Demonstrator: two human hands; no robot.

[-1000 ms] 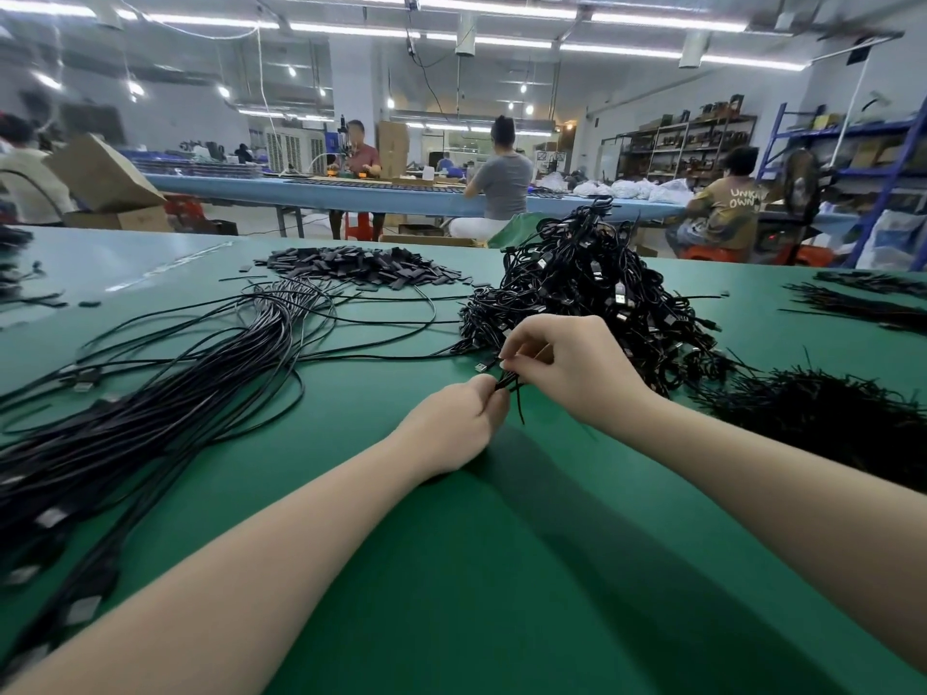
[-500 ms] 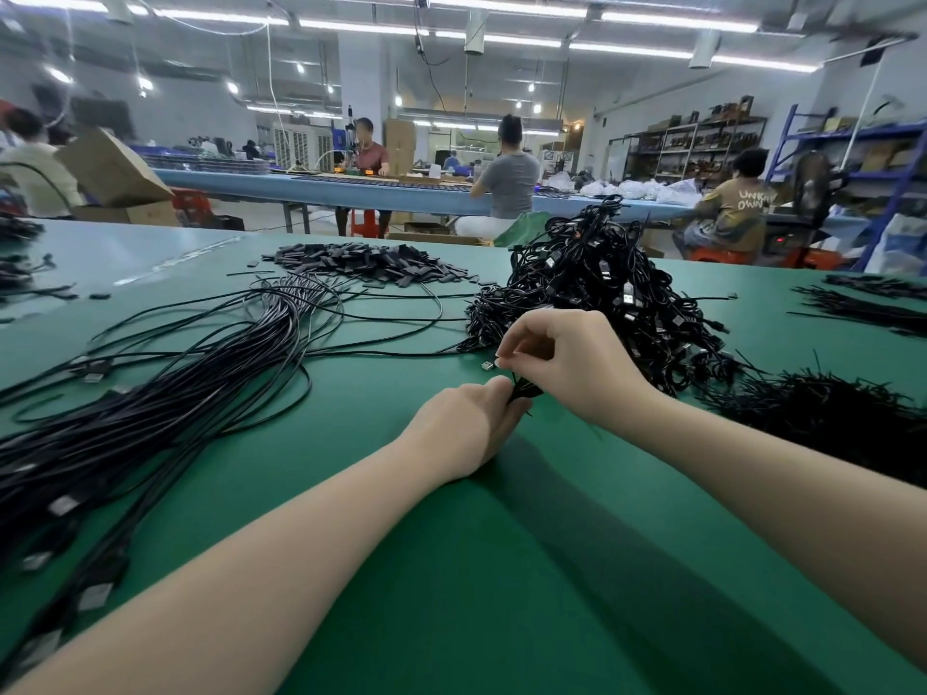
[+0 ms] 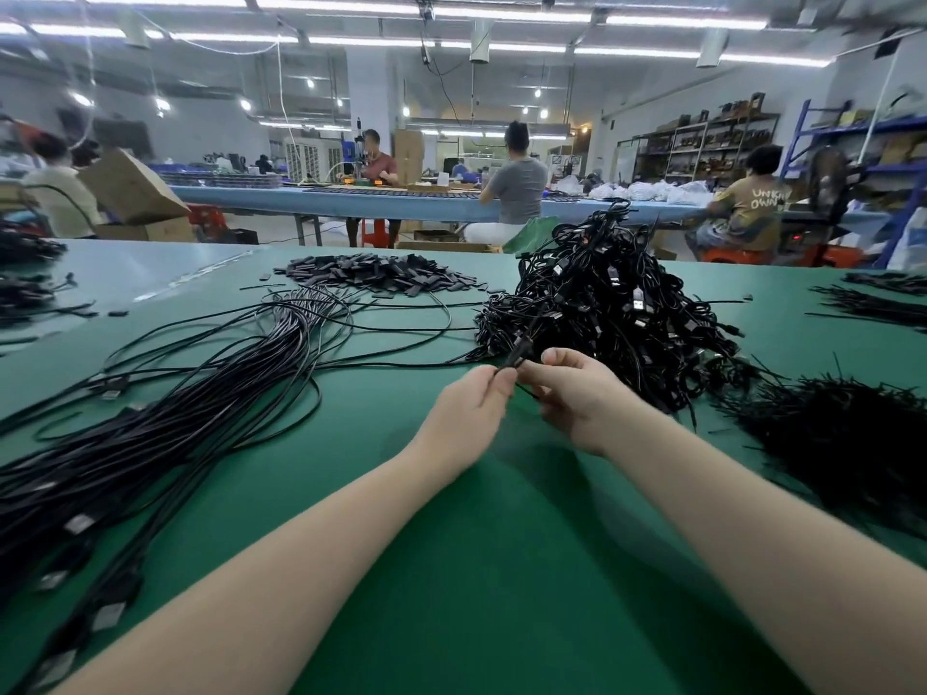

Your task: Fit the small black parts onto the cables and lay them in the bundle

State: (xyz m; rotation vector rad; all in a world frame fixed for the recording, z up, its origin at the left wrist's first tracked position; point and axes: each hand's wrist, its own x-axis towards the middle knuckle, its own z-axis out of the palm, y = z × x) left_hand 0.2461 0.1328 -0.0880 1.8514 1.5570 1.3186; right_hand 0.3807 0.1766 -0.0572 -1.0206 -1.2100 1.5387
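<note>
Workers are sitting at a long blue assembly bench (image 3: 401, 205) in a strip-lit factory hall, metal storage shelves (image 3: 702, 148) lining the wall.

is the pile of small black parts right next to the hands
No, the parts lie far back on the table, while both hands work well in front.

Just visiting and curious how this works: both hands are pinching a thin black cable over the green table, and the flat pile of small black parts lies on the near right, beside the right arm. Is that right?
Not quite. The head view shows the pile of small black parts at the far side of the green table, left of the tangled heap of cables. The left hand and right hand do pinch a thin black cable.
</note>
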